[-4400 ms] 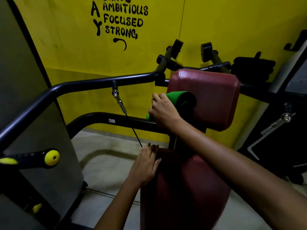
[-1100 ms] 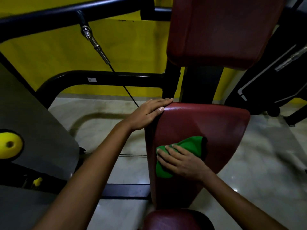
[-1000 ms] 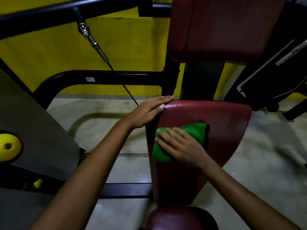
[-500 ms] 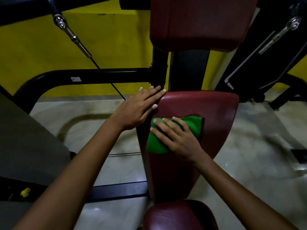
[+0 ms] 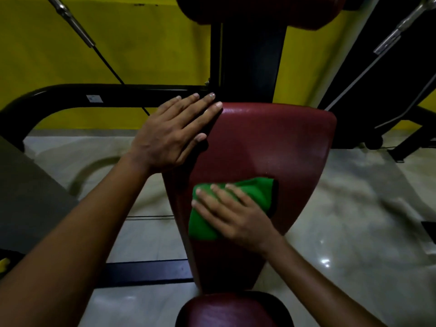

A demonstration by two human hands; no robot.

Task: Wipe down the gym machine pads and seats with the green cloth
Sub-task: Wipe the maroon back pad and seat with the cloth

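1. Your right hand (image 5: 238,215) lies flat on the green cloth (image 5: 236,204), fingers spread and straight, pressing it on the back pad (image 5: 278,142); it does not pinch the cloth. The cloth sits on the lower left half of this pad, bunched in a folded lump.
2. Your left hand (image 5: 174,133) rests with straight fingers, close together, on the upper left edge of the back pad, holding it steady.
3. I judge the wiping of this pad is in the middle. The right side and the top of the pad are not yet under the cloth.
4. Risk: because the cloth is only pressed, not gripped, it can slip off the left edge of the pad and fall to the floor (image 5: 354,208).
5. Risk: the bunched cloth touches a small area, so strips of the pad may stay dirty.
6. The seat (image 5: 226,310) below the back pad and the upper pad (image 5: 236,10) above it could be forgotten.
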